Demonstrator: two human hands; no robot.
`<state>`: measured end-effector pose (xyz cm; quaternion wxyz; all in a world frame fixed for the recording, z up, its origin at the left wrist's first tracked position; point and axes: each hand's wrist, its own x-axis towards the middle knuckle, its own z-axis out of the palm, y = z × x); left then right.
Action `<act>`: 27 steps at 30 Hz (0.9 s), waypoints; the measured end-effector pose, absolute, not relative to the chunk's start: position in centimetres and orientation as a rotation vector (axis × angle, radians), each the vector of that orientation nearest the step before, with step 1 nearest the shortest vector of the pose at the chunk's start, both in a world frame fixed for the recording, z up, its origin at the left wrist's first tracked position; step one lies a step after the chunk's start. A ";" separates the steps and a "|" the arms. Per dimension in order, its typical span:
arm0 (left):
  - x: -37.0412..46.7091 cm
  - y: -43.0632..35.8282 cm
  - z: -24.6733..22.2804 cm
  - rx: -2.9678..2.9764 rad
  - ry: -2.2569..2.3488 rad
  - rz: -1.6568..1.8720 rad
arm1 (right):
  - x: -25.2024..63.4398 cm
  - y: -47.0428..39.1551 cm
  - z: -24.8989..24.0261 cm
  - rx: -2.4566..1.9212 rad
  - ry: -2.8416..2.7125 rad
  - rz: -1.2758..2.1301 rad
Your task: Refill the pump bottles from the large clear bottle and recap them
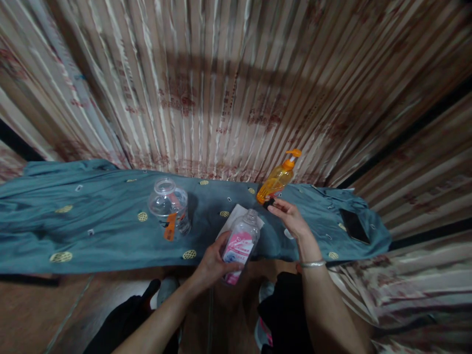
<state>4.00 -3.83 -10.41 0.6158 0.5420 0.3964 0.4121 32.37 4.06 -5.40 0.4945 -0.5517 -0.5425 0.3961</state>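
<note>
My left hand is wrapped round the lower part of a clear plastic bottle with a pink and white label. The bottle tilts at the table's front edge, and its neck is uncapped. My right hand pinches a small black object, too small to name surely. Just behind those fingers stands an orange pump bottle with amber liquid inside. A white sheet lies under the pink-labelled bottle's neck. Close to my right wrist is a small white round piece, partly hidden.
A clear plastic jar with an orange label stands on the left of the narrow table, covered by a green patterned cloth. A black phone lies at the right end. Pleated curtains hang right behind the table.
</note>
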 end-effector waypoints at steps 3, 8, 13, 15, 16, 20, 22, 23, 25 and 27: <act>3.9 -3.3 -10.4 1.174 0.935 1.002 | 34.2 5.0 -7.5 -1.750 -1.544 0.719; 4.1 -3.1 -10.6 1.099 0.967 1.047 | 34.9 4.6 -9.3 -2.127 -1.872 0.407; 4.0 -3.0 -10.4 1.078 0.998 1.066 | 35.9 3.9 -9.7 -2.269 -1.928 0.295; 3.9 -2.7 -10.4 1.077 1.012 1.070 | 36.3 3.7 -9.8 -2.237 -1.863 0.294; 3.8 -2.6 -10.4 1.078 1.022 1.075 | 36.4 3.6 -9.8 -2.184 -1.809 0.284; 3.9 -2.2 -10.1 1.095 1.056 1.108 | 34.4 3.0 -9.4 -1.687 -1.584 0.396; 4.1 -2.1 -9.8 1.116 1.063 1.124 | 31.8 2.5 -8.6 -1.436 -1.519 0.701; 4.2 -2.0 -9.6 1.128 1.063 1.130 | 30.4 2.3 -8.2 -1.305 -1.495 0.904; 4.4 -2.0 -9.3 1.152 1.064 1.141 | 27.4 1.7 -7.2 -1.077 -1.490 1.240; 4.5 -2.1 -9.1 1.176 1.064 1.151 | 25.1 1.2 -6.5 -0.947 -1.514 1.452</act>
